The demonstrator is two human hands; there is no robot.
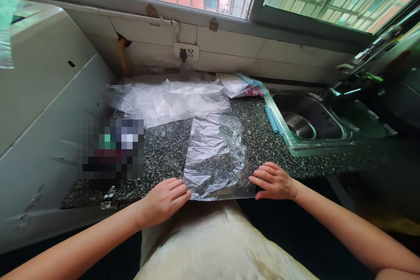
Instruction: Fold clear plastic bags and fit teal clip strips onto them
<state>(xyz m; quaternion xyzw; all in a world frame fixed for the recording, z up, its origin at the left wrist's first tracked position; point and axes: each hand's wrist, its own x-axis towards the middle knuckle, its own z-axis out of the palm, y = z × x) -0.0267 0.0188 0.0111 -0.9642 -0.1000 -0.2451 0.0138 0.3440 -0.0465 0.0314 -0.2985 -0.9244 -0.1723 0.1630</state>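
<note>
A clear, wrinkled plastic bag lies flat on the speckled counter, its near edge at the counter's front. At the bag's near left corner, my left hand is closed, fingers together on the film; its thumb is hidden. My right hand is at the near right corner. Its fingers are stretched out and slightly apart, with the tips touching or just beside the bag's edge. Behind the bag, a pile of clear plastic bags spreads along the wall.
White bags with blue and pink edges lie at the back, near blue strips. To the right is a steel sink with a faucet. A pixelated area hides items on the left, beside a white appliance.
</note>
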